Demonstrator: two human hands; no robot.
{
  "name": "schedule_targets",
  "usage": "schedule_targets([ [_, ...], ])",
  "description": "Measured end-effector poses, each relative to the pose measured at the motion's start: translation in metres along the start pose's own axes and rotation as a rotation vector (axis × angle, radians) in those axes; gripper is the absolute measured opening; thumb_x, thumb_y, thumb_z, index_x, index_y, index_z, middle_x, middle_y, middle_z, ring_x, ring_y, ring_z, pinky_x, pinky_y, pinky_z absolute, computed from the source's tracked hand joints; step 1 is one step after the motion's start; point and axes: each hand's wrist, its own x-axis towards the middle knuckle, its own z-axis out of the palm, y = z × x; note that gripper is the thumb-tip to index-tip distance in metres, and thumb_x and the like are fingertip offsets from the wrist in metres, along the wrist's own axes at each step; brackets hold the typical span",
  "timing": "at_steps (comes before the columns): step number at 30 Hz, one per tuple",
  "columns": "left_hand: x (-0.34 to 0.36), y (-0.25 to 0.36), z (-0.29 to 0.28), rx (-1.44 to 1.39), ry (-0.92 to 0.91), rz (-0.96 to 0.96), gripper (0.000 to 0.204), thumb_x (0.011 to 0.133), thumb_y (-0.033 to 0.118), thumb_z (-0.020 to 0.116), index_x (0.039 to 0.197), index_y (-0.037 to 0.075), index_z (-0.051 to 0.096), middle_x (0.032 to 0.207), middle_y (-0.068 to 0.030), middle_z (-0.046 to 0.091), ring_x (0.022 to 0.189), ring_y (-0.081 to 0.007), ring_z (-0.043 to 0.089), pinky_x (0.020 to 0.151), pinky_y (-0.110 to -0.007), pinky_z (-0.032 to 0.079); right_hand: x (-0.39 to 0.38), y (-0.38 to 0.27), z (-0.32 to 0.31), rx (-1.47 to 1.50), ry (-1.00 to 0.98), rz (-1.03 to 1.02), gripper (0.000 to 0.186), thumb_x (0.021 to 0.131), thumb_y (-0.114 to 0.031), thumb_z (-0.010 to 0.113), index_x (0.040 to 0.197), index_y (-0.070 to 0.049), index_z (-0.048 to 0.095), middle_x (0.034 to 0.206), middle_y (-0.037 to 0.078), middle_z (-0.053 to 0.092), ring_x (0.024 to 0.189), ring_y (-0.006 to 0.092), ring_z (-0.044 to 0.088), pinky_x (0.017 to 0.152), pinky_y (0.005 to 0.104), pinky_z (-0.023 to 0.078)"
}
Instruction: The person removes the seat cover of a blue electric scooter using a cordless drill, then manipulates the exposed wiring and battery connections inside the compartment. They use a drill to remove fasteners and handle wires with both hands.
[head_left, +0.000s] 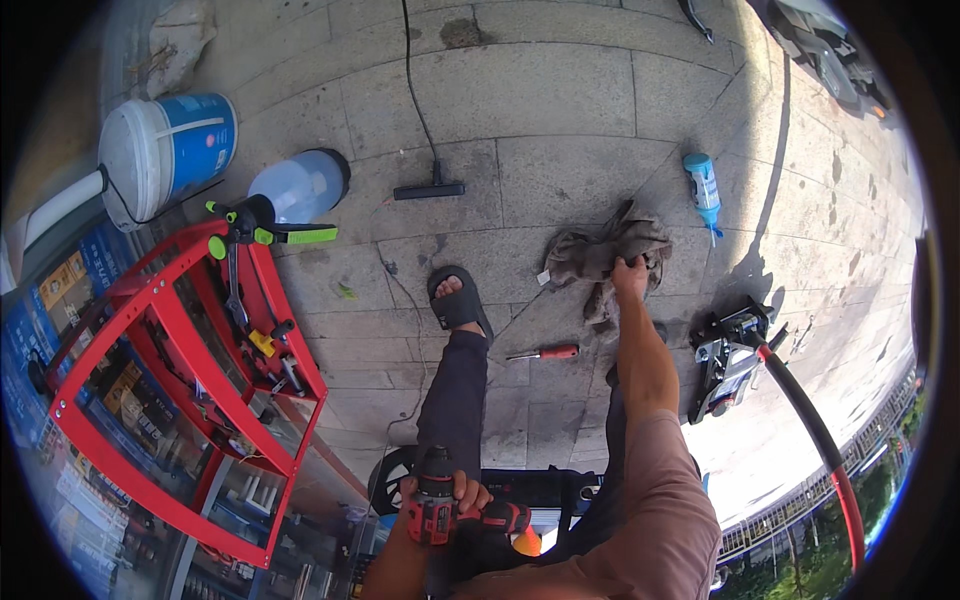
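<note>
My left hand (pixel 470 492), low in the head view near my body, is closed on a red and black cordless drill (pixel 434 512). My right hand (pixel 629 280) reaches out to the right of centre, its fingers closed on a crumpled grey-brown rag (pixel 582 258) lying on the pavement. Just below the rag a red-handled screwdriver (pixel 555 352) lies on the paving. My sandaled left foot (pixel 455 300) stands left of the rag.
A red tool cart (pixel 160 450) with tools fills the left, near a bucket (pixel 190 140) and a translucent jug (pixel 298 195). A corded black bar (pixel 428 190) and blue bottle (pixel 703 190) lie ahead. A floor jack (pixel 730 350) with a long handle stands right.
</note>
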Motion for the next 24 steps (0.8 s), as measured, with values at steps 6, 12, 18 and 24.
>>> schedule_targets([
  [6,0.002,-0.003,-0.004,-0.046,0.002,0.000,0.062,0.079,0.064,0.053,0.099,0.006,0.059,0.087,-0.0102,0.059,0.098,-0.0277,0.052,0.104,-0.043,0.032,-0.120,-0.221,-0.036,-0.079,-0.359,-0.690,0.017,0.078,-0.008,0.066,0.090,-0.002,0.057,0.086,0.017,0.060,0.074,0.0347,0.063,0.064,0.0413,0.050],
  [12,-0.026,0.017,-0.005,-0.200,0.194,0.110,0.064,0.078,0.059,0.056,0.101,0.000,0.061,0.092,-0.0167,0.062,0.099,-0.0361,0.057,0.098,-0.048,0.042,-0.291,-0.487,-0.038,0.038,-0.582,-0.942,0.020,0.075,-0.002,0.067,0.094,-0.001,0.059,0.099,0.015,0.059,0.074,0.0286,0.065,0.065,0.0352,0.053],
  [18,-0.102,0.031,0.033,-0.278,0.033,0.291,0.061,0.080,0.057,0.055,0.098,-0.001,0.062,0.090,-0.0168,0.064,0.093,-0.0363,0.061,0.093,-0.046,0.046,-0.403,-0.613,-0.019,0.089,-0.591,-1.262,0.022,0.077,-0.001,0.066,0.098,0.000,0.061,0.106,0.015,0.060,0.078,0.0239,0.067,0.067,0.0319,0.057],
  [24,-0.135,0.032,0.068,-0.357,-0.057,0.424,0.063,0.081,0.058,0.053,0.099,-0.002,0.062,0.089,-0.0160,0.064,0.093,-0.0355,0.060,0.094,-0.045,0.045,-0.508,-0.651,-0.034,0.233,-0.762,-1.234,0.028,0.077,0.003,0.065,0.105,-0.001,0.064,0.116,0.013,0.059,0.082,0.0179,0.068,0.071,0.0283,0.059],
])
